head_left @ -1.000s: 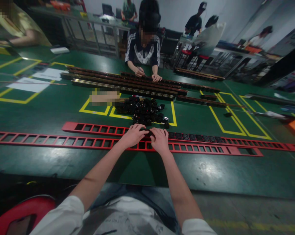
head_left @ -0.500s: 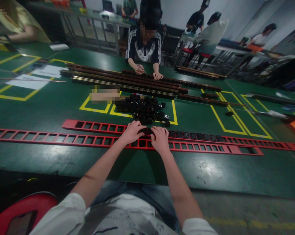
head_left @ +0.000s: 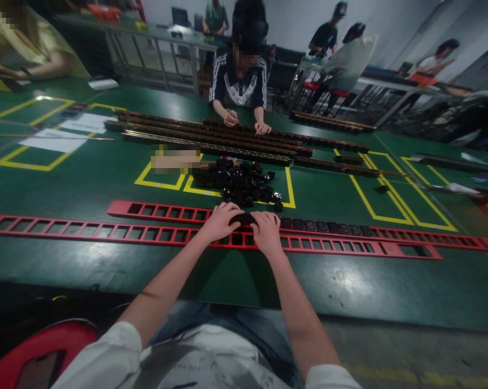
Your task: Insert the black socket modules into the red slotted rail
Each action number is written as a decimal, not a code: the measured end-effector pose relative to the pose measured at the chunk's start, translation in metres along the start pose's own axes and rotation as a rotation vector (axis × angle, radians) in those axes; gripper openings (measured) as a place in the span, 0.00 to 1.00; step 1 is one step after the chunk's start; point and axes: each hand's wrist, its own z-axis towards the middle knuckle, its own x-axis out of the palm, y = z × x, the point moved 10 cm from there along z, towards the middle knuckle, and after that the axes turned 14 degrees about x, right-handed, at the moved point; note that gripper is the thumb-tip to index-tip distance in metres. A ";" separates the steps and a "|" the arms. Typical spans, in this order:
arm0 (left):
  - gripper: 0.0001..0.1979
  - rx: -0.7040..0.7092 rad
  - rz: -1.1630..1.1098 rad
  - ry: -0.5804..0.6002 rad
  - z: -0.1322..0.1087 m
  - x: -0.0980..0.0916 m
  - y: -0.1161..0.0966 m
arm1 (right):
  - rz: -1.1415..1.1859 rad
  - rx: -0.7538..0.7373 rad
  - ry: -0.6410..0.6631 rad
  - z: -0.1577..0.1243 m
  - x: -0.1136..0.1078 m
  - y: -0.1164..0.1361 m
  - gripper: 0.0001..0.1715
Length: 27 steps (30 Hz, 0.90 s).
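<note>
My left hand (head_left: 223,221) and my right hand (head_left: 267,228) rest close together over the far red slotted strip (head_left: 120,208). A small black square part (head_left: 245,219) sits between their fingertips, pinched from both sides, its outline partly covered by the fingers. Right of my hands, several black square inserts (head_left: 311,225) fill the slots of that strip. On the left, its slots stand mostly open. Nearer to me lies a second red slotted strip (head_left: 169,235), which passes under my wrists. Just beyond my fingers is a heap of black parts (head_left: 244,181).
Long dark rails (head_left: 211,143) lie across the green table (head_left: 118,259). Behind them a co-worker (head_left: 239,81) bends over a rail, pen-like tool in hand. White paper sheets (head_left: 53,141) lie at left. A phone (head_left: 41,370) is on a red stool (head_left: 76,340).
The view has shifted slightly, so the table's contents appear a little further right. My hands stay at the same place on the strip, with the black part still between them.
</note>
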 end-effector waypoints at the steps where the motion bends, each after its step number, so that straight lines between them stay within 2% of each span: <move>1: 0.18 0.004 -0.001 -0.025 0.000 -0.002 -0.001 | -0.001 0.001 0.001 0.000 0.000 0.000 0.22; 5: 0.16 0.013 -0.042 -0.184 -0.002 -0.017 0.001 | 0.001 -0.004 -0.001 0.002 0.000 -0.001 0.21; 7: 0.16 -0.026 -0.041 -0.250 0.000 -0.025 0.012 | 0.004 -0.006 0.001 0.002 -0.001 -0.001 0.21; 9: 0.19 -0.070 0.002 -0.263 0.006 -0.029 0.025 | 0.008 -0.007 0.004 0.001 -0.001 0.000 0.22; 13: 0.24 -0.099 0.148 -0.139 0.032 -0.025 0.043 | 0.014 -0.004 0.000 0.000 -0.002 0.001 0.22; 18: 0.25 -0.112 0.273 0.023 0.053 -0.018 0.046 | 0.025 0.006 -0.020 -0.002 -0.006 0.002 0.21; 22: 0.26 -0.117 0.332 0.057 0.057 -0.018 0.041 | 0.030 0.014 -0.014 -0.002 -0.007 0.003 0.20; 27: 0.20 -0.088 0.327 0.028 0.062 -0.018 0.038 | 0.014 0.016 -0.018 -0.002 -0.005 0.003 0.19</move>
